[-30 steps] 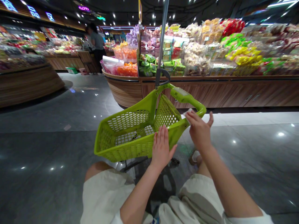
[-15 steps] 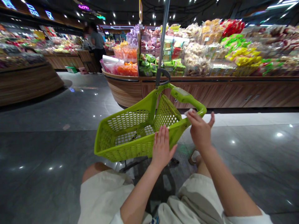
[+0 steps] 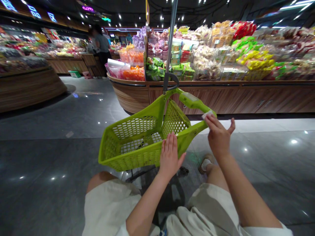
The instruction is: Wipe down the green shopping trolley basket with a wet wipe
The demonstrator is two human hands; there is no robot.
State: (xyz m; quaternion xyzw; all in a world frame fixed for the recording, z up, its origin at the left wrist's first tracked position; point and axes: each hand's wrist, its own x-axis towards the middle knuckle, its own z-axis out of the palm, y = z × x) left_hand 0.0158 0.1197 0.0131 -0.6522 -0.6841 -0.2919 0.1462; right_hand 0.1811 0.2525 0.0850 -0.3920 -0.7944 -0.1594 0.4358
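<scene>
A lime-green shopping cart (image 3: 133, 157) with a perforated plastic basket stands before me, its basket pointing left. My left hand (image 3: 169, 155) lies flat against the near side of the basket, fingers stretched out over the rim. At the near corner of the cart's handle (image 3: 194, 102), my right hand (image 3: 219, 134) pinches a small white tissue (image 3: 208, 114) and presses it to the green plastic. Part of the tissue is hidden under the fingers. The little finger of that hand sticks out to the right.
Behind the cart runs a wood-panelled display counter (image 3: 221, 96) heaped with packaged snacks (image 3: 206, 62). A grey pole (image 3: 171, 39) rises at the cart's far side. Another curved counter (image 3: 29, 87) is on the left, and a person (image 3: 102, 46) stands further back.
My right hand has slid right with the tissue, from the inner side of the handle's corner to its bend. My left hand stays where it was on the basket.
</scene>
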